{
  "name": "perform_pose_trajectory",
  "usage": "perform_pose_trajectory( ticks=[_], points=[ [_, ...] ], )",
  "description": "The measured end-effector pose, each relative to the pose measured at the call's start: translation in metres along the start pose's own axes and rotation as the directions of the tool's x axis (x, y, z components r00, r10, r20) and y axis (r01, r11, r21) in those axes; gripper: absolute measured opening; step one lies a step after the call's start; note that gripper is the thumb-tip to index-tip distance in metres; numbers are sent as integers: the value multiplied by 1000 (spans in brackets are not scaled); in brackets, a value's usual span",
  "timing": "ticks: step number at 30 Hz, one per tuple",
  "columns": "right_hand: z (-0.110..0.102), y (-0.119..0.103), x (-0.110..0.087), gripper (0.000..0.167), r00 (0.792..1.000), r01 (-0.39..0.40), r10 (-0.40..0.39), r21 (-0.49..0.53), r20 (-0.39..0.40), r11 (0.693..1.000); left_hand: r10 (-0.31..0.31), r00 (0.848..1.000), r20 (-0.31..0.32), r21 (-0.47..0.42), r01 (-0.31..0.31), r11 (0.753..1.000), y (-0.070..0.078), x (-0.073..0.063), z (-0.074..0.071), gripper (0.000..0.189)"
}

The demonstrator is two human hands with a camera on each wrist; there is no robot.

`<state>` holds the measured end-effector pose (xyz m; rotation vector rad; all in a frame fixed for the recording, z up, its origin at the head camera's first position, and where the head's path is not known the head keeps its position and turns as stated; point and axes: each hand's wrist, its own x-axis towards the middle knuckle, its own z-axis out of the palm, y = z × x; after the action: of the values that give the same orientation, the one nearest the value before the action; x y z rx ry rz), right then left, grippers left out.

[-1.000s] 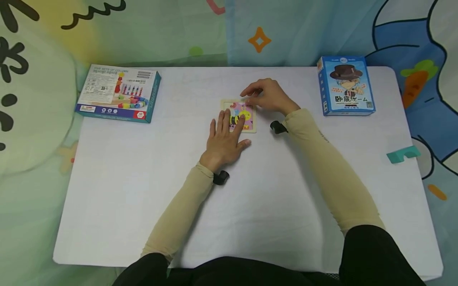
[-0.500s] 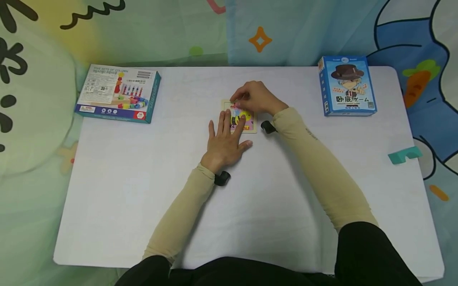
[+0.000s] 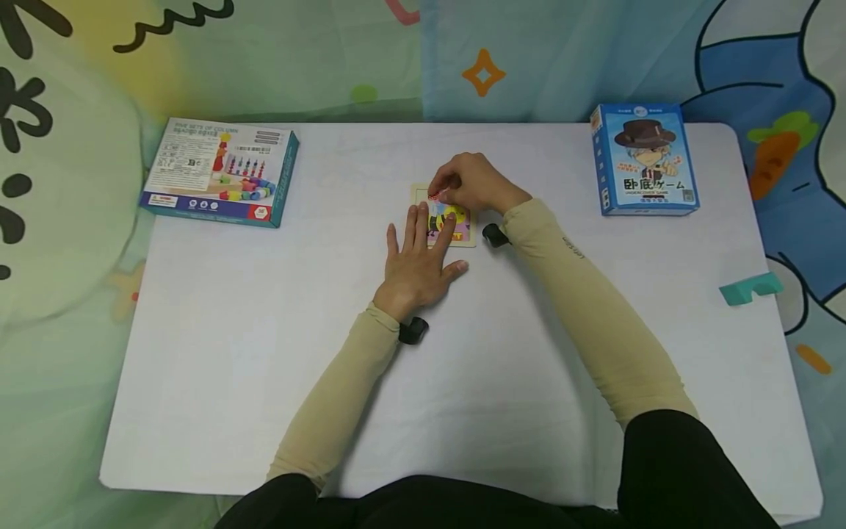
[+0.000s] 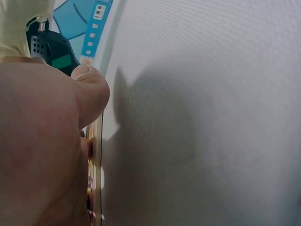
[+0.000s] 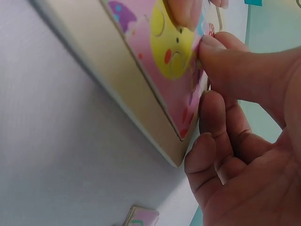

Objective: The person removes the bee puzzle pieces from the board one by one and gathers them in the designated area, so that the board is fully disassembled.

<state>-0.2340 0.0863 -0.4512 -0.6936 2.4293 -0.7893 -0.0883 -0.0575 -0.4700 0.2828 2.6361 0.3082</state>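
A small wooden jigsaw puzzle (image 3: 460, 217) with a cartoon bee on pink lies on the white table, set in a pale tray (image 3: 418, 192). My left hand (image 3: 415, 275) lies over its lower left with spread, straight fingers that press on the picture. In the left wrist view the puzzle's edge (image 4: 98, 165) runs beside that hand. At the top of the puzzle, my right hand (image 3: 477, 184) pinches a small reddish puzzle piece (image 5: 211, 30) between thumb and forefinger, its other fingers curled. Most of this piece is hidden by the fingertips.
A loose lilac piece (image 5: 143, 216) lies on the table near the tray in the right wrist view. At the back left rests a toy box (image 3: 218, 173), at the back right a blue game box (image 3: 648, 162). A teal block (image 3: 750, 288) sits by the right edge.
My right hand has moved left along the puzzle's top, from its right corner toward the upper left, and slightly down; its fingers have come together. The left hand has stayed nearly still.
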Motion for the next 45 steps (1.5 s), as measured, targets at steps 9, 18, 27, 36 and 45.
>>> perform_pose_trajectory(
  ticks=[9, 18, 27, 36, 45],
  points=[
    [1, -2, -1, 19, 1000, -17, 17, -12, 13, 1000, 8, 1000, 16, -20, -8, 1000, 1, -1, -1, 83],
    [2, -3, -2, 18, 1000, -28, 28, 24, 0, 999, 7, 1000, 21, -24, -7, 1000, 1, -1, -1, 83],
    [1, -1, -4, 17, 996, -6, 14, 89, -91, 996, 10, 1000, 9, -39, -10, 999, 1, -4, -4, 85],
    [2, -3, -7, 16, 994, 6, -1, 47, -108, 999, 8, 1000, 20, -37, -8, 999, 0, -3, -3, 85],
    [3, -1, -10, 15, 993, -9, 9, 1, -118, 1000, 5, 1000, 25, -32, -4, 999, -1, -2, -2, 85]
  ],
)
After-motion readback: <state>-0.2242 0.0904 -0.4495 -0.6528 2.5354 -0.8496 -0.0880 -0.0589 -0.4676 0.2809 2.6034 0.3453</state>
